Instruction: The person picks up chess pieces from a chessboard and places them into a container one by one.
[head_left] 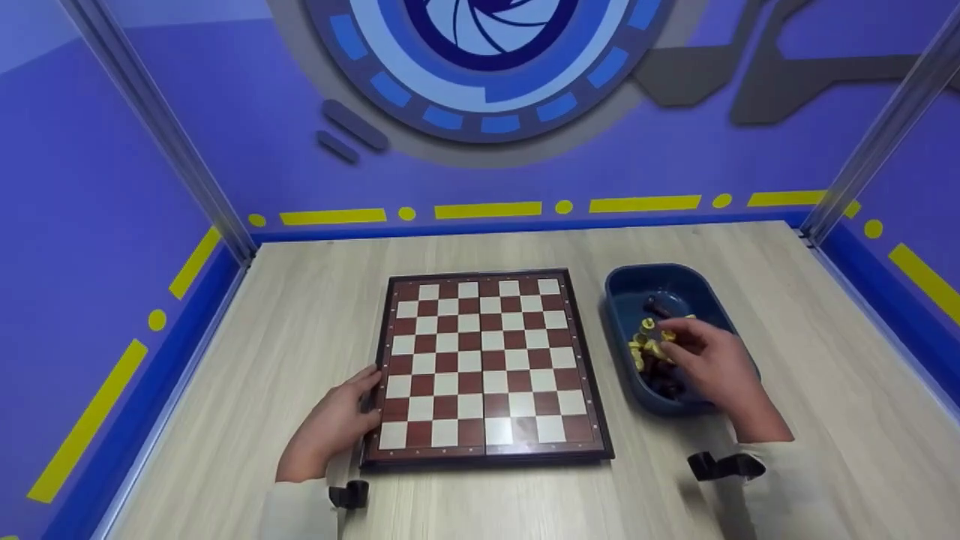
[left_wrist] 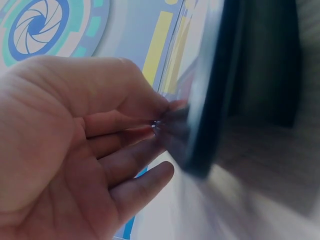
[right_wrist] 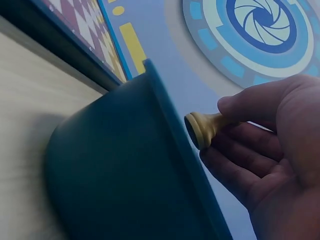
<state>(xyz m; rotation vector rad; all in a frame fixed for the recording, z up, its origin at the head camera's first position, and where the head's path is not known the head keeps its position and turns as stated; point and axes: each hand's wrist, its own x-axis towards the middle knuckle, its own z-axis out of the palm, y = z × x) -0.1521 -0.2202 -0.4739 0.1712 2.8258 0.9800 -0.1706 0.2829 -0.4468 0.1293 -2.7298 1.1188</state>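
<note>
A brown-and-white chessboard (head_left: 436, 365) lies flat in the middle of the table. My left hand (head_left: 334, 420) grips its left edge, thumb and fingertips meeting at the dark rim in the left wrist view. To the board's right stands a dark blue tub (right_wrist: 115, 165) holding several cream and dark chess pieces. Over the tub, my right hand (head_left: 716, 367) pinches a cream chess piece (right_wrist: 204, 127) between thumb and fingers, its round base facing outward. The top of that piece is hidden in the fingers.
Pale wood-grain tabletop (head_left: 300, 307) surrounds the board and tub. A blue-purple back wall (head_left: 525, 176) with yellow marks closes off the far side, and side panels stand at left and right. Metal posts (head_left: 161, 124) mark the corners.
</note>
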